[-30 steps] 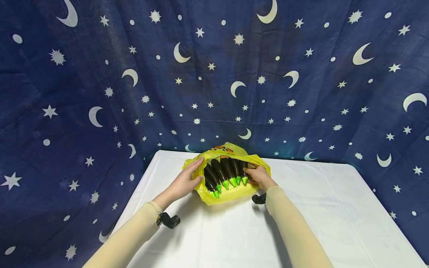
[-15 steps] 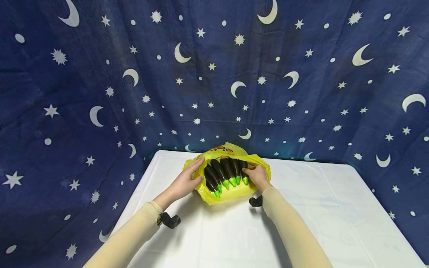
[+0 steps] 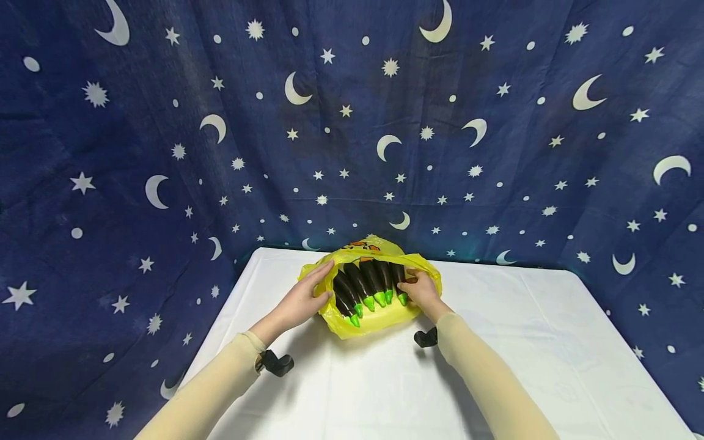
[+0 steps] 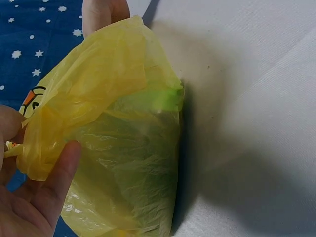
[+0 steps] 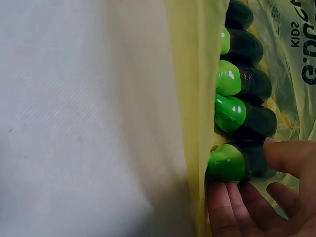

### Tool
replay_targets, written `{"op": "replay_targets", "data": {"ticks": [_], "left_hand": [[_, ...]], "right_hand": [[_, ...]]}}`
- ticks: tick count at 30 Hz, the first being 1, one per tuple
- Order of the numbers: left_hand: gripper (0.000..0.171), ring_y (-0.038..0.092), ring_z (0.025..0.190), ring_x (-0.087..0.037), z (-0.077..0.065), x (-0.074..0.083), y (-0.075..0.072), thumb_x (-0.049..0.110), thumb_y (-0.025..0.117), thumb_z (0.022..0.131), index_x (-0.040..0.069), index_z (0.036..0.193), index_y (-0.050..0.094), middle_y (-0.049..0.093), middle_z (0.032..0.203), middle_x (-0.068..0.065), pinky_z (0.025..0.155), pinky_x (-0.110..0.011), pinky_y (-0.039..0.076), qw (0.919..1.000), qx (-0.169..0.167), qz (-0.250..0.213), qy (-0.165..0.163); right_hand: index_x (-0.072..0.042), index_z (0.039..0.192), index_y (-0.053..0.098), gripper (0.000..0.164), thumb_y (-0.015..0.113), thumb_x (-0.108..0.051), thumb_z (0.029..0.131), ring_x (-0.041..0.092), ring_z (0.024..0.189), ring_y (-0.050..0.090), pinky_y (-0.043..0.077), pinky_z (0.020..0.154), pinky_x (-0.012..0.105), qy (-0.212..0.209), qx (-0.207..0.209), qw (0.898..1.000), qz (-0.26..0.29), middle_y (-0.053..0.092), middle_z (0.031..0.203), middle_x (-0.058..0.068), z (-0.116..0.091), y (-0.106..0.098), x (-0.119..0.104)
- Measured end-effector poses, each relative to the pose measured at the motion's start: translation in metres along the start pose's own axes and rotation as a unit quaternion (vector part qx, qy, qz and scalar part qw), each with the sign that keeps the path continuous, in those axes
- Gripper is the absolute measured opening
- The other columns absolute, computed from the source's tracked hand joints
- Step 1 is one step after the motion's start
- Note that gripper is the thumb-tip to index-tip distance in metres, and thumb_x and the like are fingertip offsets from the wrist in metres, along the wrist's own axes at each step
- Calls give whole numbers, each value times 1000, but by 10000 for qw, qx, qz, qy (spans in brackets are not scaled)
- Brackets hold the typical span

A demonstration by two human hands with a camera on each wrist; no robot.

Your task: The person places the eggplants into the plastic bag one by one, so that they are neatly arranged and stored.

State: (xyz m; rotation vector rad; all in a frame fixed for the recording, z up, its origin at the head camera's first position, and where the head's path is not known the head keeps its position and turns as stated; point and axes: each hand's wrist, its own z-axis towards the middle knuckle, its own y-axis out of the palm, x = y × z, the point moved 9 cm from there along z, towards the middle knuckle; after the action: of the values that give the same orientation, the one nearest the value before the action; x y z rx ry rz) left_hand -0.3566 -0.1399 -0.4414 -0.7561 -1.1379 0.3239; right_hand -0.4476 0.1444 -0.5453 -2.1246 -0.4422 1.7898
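A yellow plastic bag (image 3: 379,322) lies with its mouth facing me. Inside, a row of dark eggplants (image 3: 360,286) with bright green caps points outward. My left hand (image 3: 299,299) holds the left edge of the bag's mouth; in the left wrist view its thumb (image 4: 63,170) presses the crumpled film against the fingers. My right hand (image 3: 422,292) reaches into the mouth and grips the rightmost eggplant (image 5: 229,162), thumb on one side and fingers on the other. The eggplants' far ends are partly hidden within the bag.
A white cloth covers the table (image 3: 352,391) beneath the bag. Behind it hangs a dark blue curtain (image 3: 363,153) with moons and stars. Black straps (image 3: 277,363) with devices sit on the wrists. The bag stands near the table's back edge.
My right hand has shifted slightly and its fingers have closed around the rightmost eggplant, which sits a little farther from its neighbour. The left hand stays on the bag's edge.
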Motion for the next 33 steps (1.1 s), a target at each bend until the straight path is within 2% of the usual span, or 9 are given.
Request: {"op": "replay_targets", "data": {"ticks": [6,10,16,21,27,33], "left_hand": [[71,27,151,-31,0,-1,0,12,64,99,10,161,31,30,165,-16,122,-50,24,10000,23,-16,34],[71,27,151,-30,0,-1,0,13,64,98,10,161,32,30,165,-14,122,-49,23,10000,-3,-6,27],[73,27,151,-30,-1,-2,1,14,64,99,14,163,29,28,166,-15,121,-50,25,9998,-79,132,106],[77,30,150,-29,-3,-6,-1,17,64,99,19,165,24,25,167,-11,120,-51,29,9991,-85,392,162],[80,44,142,-32,-8,-9,-3,19,65,99,17,165,21,21,169,-5,116,-51,35,9988,-57,441,202],[79,51,135,-30,-12,-14,-4,22,65,100,18,165,20,19,169,0,112,-49,42,9993,-21,335,157]], "right_hand": [[4,151,41,62,68,-5,95,37,115,58,57,94,47,-75,-216,9995,220,54,136,30,-7,-2,1],[6,151,40,62,66,-5,96,41,119,57,56,93,50,-306,-377,9985,259,51,139,33,-12,-5,-1],[5,152,41,61,64,-8,97,41,125,54,56,91,46,-588,-521,9968,129,50,143,31,-21,-15,-2],[2,153,41,60,63,-10,98,39,126,54,56,92,41,-588,-554,9966,132,50,145,28,-30,-29,2],[0,154,40,61,62,-16,100,41,130,52,55,97,47,-454,-587,9972,-5,47,148,27,-45,-50,10],[-1,154,40,62,63,-19,100,42,129,52,56,96,45,-345,-504,9981,-47,47,148,26,-55,-71,17]]}}
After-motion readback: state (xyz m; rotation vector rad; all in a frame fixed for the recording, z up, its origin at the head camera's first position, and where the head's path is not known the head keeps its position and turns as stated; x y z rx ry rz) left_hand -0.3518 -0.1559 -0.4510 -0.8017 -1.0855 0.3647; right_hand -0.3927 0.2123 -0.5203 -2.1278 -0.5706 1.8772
